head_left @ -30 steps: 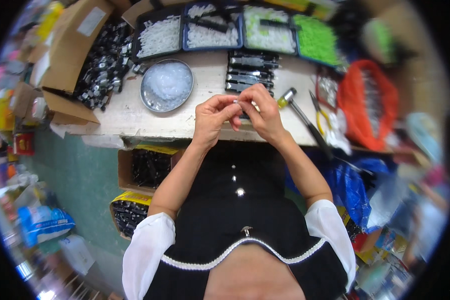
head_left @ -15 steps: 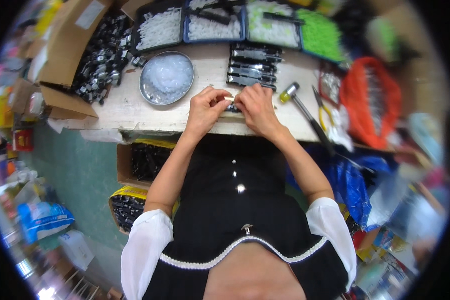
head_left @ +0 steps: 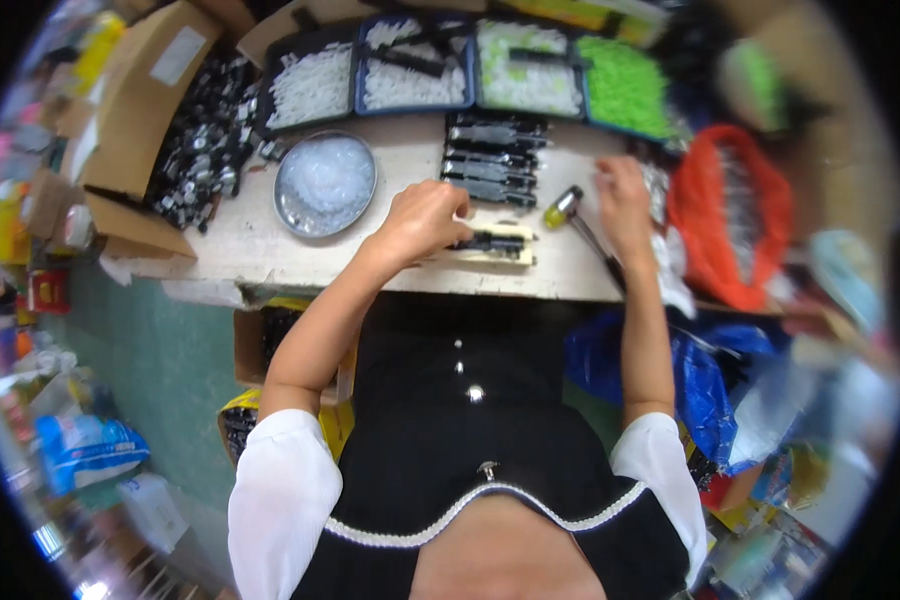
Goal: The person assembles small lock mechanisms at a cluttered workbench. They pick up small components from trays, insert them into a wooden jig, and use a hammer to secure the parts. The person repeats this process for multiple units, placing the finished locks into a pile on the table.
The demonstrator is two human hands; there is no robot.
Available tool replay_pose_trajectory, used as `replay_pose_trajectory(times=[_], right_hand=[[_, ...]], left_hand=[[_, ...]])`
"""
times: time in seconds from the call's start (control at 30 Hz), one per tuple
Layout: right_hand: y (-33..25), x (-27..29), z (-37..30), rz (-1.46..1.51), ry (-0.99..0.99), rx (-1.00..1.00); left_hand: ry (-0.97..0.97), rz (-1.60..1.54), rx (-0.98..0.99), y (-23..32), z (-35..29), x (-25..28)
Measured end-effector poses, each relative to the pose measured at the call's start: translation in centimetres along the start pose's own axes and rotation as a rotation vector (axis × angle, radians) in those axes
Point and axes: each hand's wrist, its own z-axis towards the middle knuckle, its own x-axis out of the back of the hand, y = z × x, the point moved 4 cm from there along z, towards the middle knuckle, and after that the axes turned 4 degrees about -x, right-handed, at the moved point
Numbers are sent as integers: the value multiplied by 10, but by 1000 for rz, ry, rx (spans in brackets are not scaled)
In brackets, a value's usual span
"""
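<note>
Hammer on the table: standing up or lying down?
Lying down. The hammer rests on the white tabletop, its handle slanting toward the near edge; the right hand beside it isn't gripping it.

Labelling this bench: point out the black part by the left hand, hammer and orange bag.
Black part (head_left: 496,242), head view: its middle.
Hammer (head_left: 566,203), head view: hammerhead.
Orange bag (head_left: 691,225), head view: left side.

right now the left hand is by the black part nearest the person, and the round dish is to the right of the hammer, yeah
Not quite: the round dish is to the left of the hammer, as the head view shows. The left hand is indeed by the black part nearest the person.
</note>
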Motion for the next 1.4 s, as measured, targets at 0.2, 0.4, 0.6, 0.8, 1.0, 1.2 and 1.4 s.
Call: replay_pose_trajectory(times=[0.2, 0.4, 0.6, 0.8, 1.0, 1.2, 1.4], right_hand=[[81, 43, 0, -695, -122, -315], [94, 21, 10, -695, -248, -355], [94, 28, 8, -587, -246, -346], [92, 36, 8, -432, -133, -256], [73, 51, 12, -210, -28, -173], [-24, 46, 16, 479, -267, -147], [-89, 13, 13, 649, -515, 123]], left_hand=[[275, 40, -97, 27, 101, 39], [409, 265, -91, 34, 176, 26], [394, 275, -133, 12, 196, 24], [538, -33, -300, -10, 191, 46], [317, -1011, -177, 13, 142, 60], [198, -1427, -197, 32, 47, 14], [183, -1597, -302, 31, -2, -13]])
